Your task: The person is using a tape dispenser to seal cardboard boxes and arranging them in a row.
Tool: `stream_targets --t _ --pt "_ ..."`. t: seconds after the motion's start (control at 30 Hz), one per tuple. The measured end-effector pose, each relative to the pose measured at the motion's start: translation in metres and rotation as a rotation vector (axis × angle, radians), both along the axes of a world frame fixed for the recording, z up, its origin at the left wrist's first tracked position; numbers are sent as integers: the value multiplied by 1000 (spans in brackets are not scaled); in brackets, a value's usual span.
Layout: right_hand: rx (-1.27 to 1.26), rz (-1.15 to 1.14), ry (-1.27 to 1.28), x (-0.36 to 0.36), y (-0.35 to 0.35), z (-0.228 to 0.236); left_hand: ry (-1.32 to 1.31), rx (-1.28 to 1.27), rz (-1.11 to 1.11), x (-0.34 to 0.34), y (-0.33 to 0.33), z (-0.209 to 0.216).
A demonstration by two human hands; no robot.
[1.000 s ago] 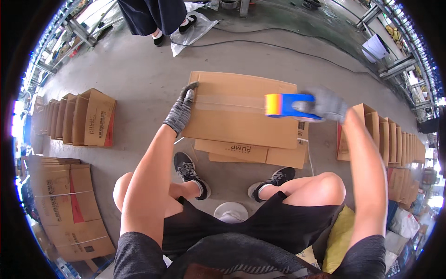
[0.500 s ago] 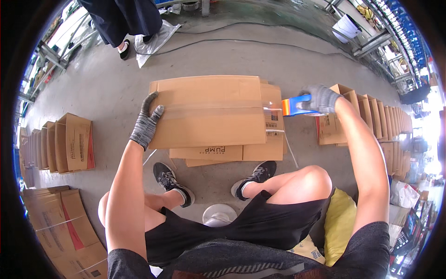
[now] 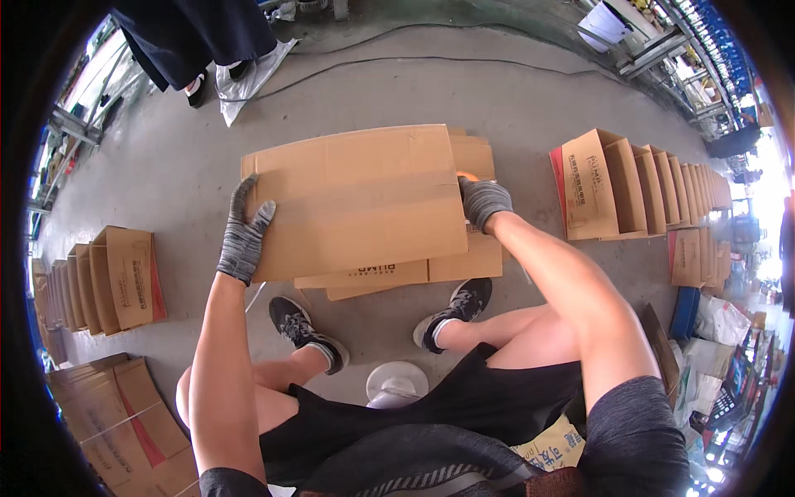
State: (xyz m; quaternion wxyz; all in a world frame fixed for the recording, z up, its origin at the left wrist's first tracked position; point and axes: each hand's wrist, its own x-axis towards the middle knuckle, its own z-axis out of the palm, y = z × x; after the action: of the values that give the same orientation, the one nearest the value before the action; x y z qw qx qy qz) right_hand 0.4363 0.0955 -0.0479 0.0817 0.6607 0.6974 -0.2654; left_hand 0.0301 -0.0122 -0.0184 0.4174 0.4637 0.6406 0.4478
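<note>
A brown cardboard box (image 3: 356, 203) lies before me with a broad face upward, and a strip of clear tape runs along its middle. My left hand (image 3: 243, 236), in a grey knit glove, grips the box's left end, thumb on the top face. At the right end my gloved right hand (image 3: 484, 201) is closed round a tape dispenser (image 3: 468, 176); only a bit of its orange part shows, the remainder hidden by the hand and box. Beneath the box lie flattened cartons (image 3: 464, 267), showing at the right and near sides.
Rows of standing open cartons flank me, at right (image 3: 592, 186) and left (image 3: 132, 277). Strapped flat cartons (image 3: 116, 414) lie at the lower left. A white stool (image 3: 397, 383) is between my legs. A person (image 3: 199, 41) stands at the far left beside plastic sheeting; black cables (image 3: 431, 60) cross the floor.
My right hand has brought the tape dispenser leftward and down against the box's right end. The stretch of tape between box and dispenser is gone from sight. My left hand keeps its grip.
</note>
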Motion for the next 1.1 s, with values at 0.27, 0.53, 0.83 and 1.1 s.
stream_targets --t 0.27,0.53,0.83,1.1 --pt "53 -498 360 14 -16 -113 -14 103 -2 -4 -2 -17" --pt "919 -139 598 -126 18 77 -3 28 8 12 5 2" --pt "780 422 136 -164 -19 51 164 49 5 -2 -8 -5" --pt "378 -178 909 -49 0 29 373 -249 109 -7 2 0"
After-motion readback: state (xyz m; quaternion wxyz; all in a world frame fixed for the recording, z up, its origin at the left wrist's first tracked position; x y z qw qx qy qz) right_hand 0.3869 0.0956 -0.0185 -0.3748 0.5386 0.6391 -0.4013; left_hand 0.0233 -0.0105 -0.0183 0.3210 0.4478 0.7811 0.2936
